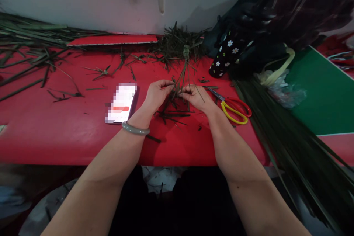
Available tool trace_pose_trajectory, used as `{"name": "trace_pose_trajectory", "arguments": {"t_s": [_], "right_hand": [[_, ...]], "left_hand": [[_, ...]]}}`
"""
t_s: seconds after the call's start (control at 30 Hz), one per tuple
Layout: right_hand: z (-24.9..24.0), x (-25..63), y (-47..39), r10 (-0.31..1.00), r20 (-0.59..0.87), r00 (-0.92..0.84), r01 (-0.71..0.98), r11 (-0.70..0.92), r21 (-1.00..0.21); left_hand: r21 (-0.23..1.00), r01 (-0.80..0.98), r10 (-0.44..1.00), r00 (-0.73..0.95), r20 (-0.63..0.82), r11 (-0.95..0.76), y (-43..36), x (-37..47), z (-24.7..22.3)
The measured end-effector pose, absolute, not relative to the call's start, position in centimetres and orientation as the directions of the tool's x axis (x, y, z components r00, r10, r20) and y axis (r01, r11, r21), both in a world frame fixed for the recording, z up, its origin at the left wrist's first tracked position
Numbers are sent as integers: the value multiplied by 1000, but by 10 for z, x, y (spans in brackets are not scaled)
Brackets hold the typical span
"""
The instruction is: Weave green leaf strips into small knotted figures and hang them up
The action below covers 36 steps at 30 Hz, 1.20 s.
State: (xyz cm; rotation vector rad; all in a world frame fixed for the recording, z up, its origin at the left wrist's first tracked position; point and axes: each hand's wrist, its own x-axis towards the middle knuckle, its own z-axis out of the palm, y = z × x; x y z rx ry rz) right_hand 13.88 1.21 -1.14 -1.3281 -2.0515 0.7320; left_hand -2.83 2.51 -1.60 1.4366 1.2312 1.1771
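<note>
Both hands meet over the red tabletop (91,143), pinching thin green leaf strips (181,81) that fan upward between them. My left hand (159,94), below a grey bangle (135,129) on the wrist, has its thumb and fingertips closed on the strips. From the other side my right hand (195,96) pinches them too, its fingertips close to the left ones. Dark leaf scraps (171,116) lie under the hands. Scissors (232,108) with one red and one yellow handle rest just right of my right hand. A phone (121,103) with a lit screen lies left of my left hand.
A pile of leaf pieces (177,44) sits at the back by the wall. Long leaf strips (30,31) lie back left, beside a red board (113,40). At right are a black flowered tumbler (228,51), long dark leaves (276,125) overhanging the edge, and clear plastic (287,94).
</note>
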Motion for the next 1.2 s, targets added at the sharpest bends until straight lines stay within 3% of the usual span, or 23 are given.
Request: {"name": "trace_pose_trajectory", "arguments": {"t_s": [0.23, 0.5, 0.97, 1.2], "right_hand": [[-13, 137, 14, 934, 163, -317, 615, 333, -715], [-9, 137, 11, 919, 173, -356, 613, 369, -699], [-12, 145, 11, 914, 53, -403, 610, 312, -728], [-14, 142, 12, 930, 38, -365, 681, 295, -670]], "left_hand": [[998, 37, 984, 176, 36, -43, 21, -23, -13], [992, 66, 961, 261, 91, -111, 17, -22, -11], [990, 89, 964, 250, 87, -112, 17, -22, -11], [992, 84, 966, 248, 69, -92, 17, -20, -9]]}}
